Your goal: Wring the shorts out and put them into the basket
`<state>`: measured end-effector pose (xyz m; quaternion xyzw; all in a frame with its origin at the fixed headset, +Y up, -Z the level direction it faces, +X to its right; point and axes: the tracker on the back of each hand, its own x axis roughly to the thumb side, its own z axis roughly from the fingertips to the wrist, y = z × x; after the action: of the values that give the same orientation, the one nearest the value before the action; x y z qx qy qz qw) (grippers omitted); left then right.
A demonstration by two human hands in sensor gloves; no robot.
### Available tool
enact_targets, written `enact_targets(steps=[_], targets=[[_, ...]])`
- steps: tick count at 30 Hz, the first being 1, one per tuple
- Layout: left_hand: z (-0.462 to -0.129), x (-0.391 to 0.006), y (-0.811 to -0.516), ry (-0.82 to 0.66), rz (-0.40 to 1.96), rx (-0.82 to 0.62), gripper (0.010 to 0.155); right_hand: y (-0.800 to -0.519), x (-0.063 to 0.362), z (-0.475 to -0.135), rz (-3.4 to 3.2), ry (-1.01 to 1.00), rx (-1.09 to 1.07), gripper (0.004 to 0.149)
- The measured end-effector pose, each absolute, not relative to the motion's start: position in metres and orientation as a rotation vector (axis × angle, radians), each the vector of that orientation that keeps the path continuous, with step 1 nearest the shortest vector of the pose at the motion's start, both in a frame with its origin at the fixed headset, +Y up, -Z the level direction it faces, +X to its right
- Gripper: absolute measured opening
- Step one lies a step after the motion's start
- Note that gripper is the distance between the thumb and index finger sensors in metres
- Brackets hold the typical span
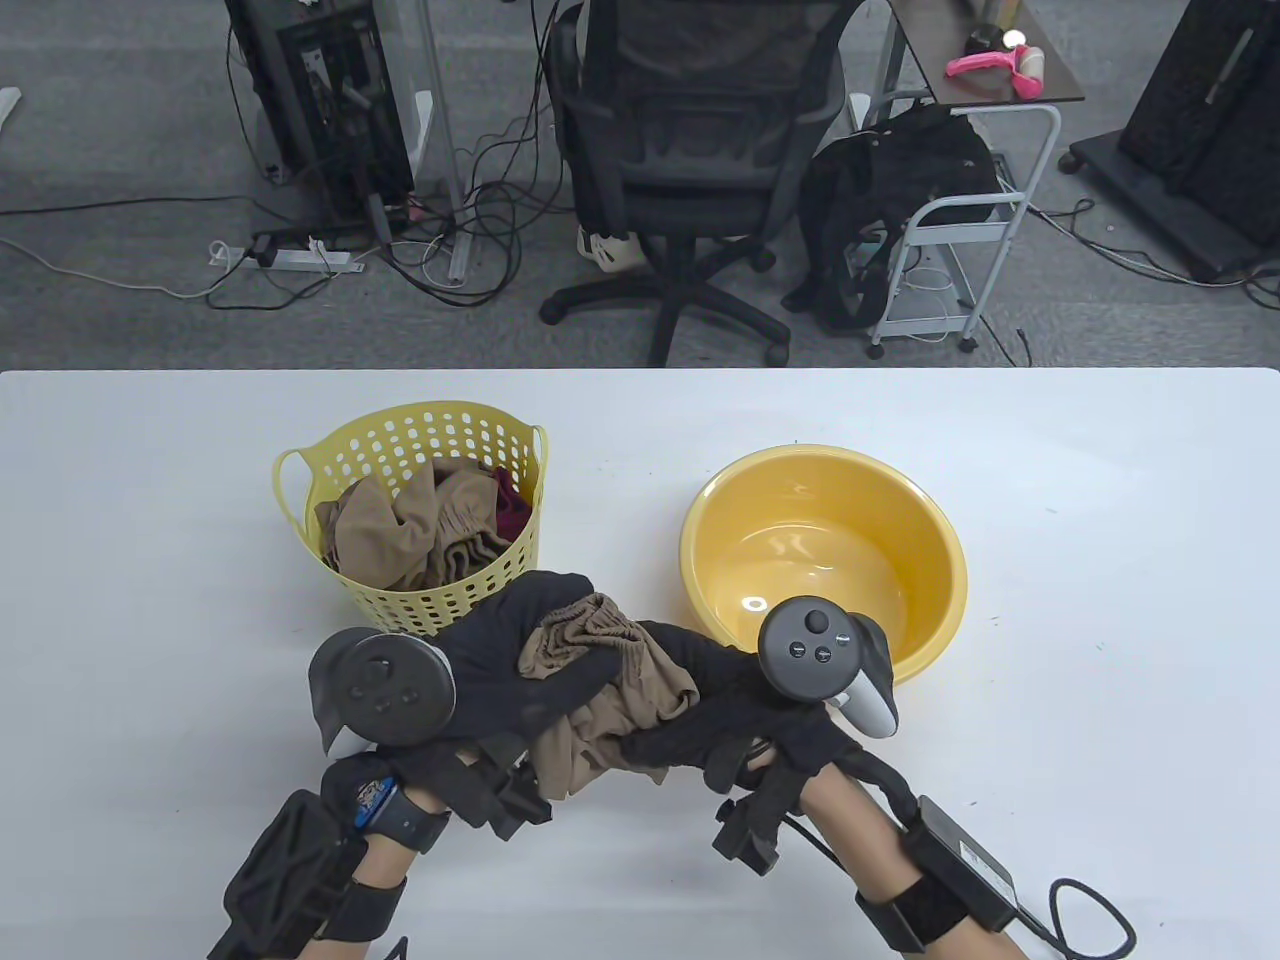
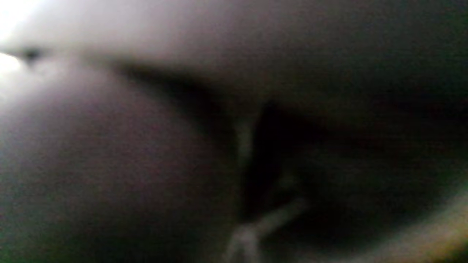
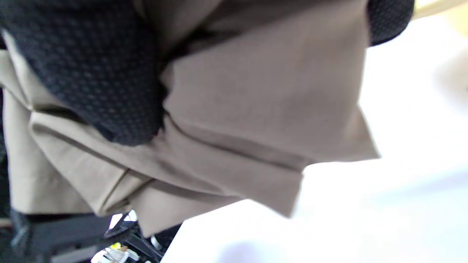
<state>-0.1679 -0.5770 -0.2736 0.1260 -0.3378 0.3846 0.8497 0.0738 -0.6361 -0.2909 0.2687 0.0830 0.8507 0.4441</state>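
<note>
Tan shorts (image 1: 600,680) are bunched between both gloved hands above the table's front middle, just in front of the yellow basket (image 1: 400,440). My left hand (image 1: 520,650) grips the bundle from the left, its fingers curled over the top. From the right, my right hand (image 1: 700,710) grips the same cloth. In the right wrist view the tan shorts (image 3: 234,120) fill the frame, with a black gloved finger (image 3: 91,73) wrapped over them. The left wrist view is dark and blurred.
The yellow basket holds other tan and dark red clothes (image 1: 430,530). A yellow basin (image 1: 935,560) with a little water stands to the right of the basket. Beyond the white table (image 1: 1100,600) are an office chair (image 1: 690,150) and a cart.
</note>
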Motion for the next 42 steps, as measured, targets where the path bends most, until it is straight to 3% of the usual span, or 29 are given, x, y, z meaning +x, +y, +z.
enact_targets(steps=[9,24,42], targets=[[-0.278,-0.175,-0.57,-0.682,0.761,0.276,0.064,-0.637,0.078,-0.283,2.281,0.049,0.688,0.096],[-0.29,-0.191,-0.537,-0.625,0.682,0.333,0.065,-0.665,0.087,-0.264,2.599,-0.171,0.587,0.101],[-0.321,-0.21,-0.494,-0.49,0.551,0.403,0.063,-0.681,0.091,-0.258,2.71,-0.135,0.601,0.104]])
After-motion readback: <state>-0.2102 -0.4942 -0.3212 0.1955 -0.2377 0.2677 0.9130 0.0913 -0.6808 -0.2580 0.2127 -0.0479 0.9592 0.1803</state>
